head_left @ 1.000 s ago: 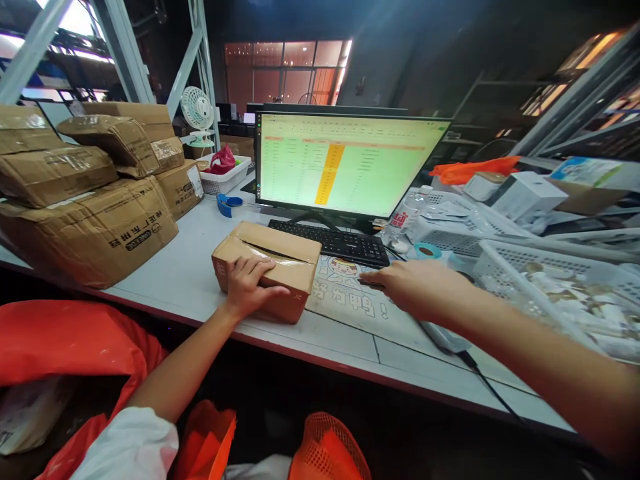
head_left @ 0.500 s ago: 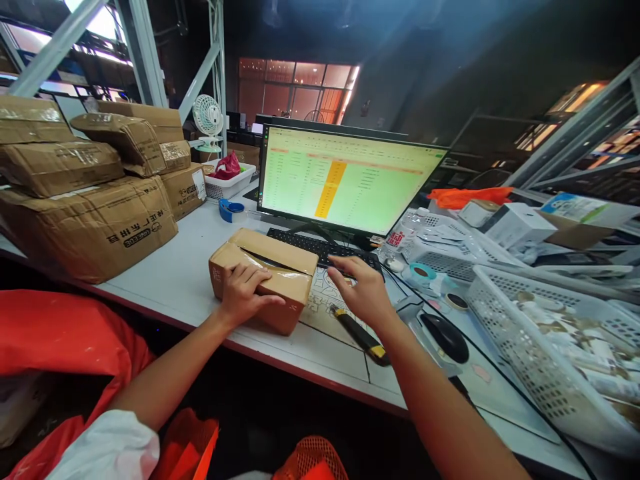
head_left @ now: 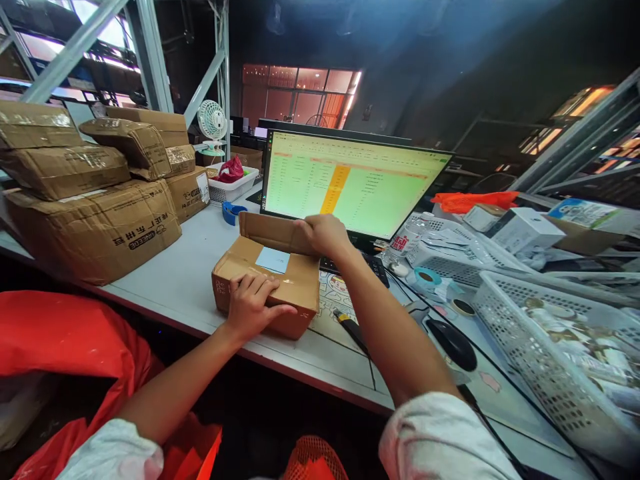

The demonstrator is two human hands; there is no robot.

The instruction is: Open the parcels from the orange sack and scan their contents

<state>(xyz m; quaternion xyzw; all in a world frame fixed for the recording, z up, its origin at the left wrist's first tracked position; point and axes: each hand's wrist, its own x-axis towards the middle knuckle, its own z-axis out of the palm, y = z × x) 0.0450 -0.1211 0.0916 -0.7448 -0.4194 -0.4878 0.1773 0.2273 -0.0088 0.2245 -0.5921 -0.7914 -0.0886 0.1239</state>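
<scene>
A brown cardboard box (head_left: 265,317) sits near the front edge of the desk, its far flap (head_left: 267,230) raised upright. Through the gap in its top a pale blue-white sheet or item (head_left: 273,259) shows. My left hand (head_left: 254,303) grips the near side, fingers curled on the near flap and thumb along the front edge. At the far right corner, my right hand (head_left: 325,235) is closed on the raised flap, its fingertips partly hidden behind the cardboard. A black and yellow utility knife (head_left: 350,328) lies right of the box, partly covered by my right forearm.
Taped cartons (head_left: 100,227) are stacked at the left. Behind the box stand a monitor (head_left: 350,183) and a keyboard (head_left: 373,267). To the right lie a mouse (head_left: 453,343), tape rolls (head_left: 425,277) and a white basket (head_left: 530,360) of small items. Blue tape dispenser (head_left: 233,212) behind.
My right hand has moved from above the knife to the box's far flap, which now stands raised. The pale sheet inside has come into view. My left hand stays on the near side.
</scene>
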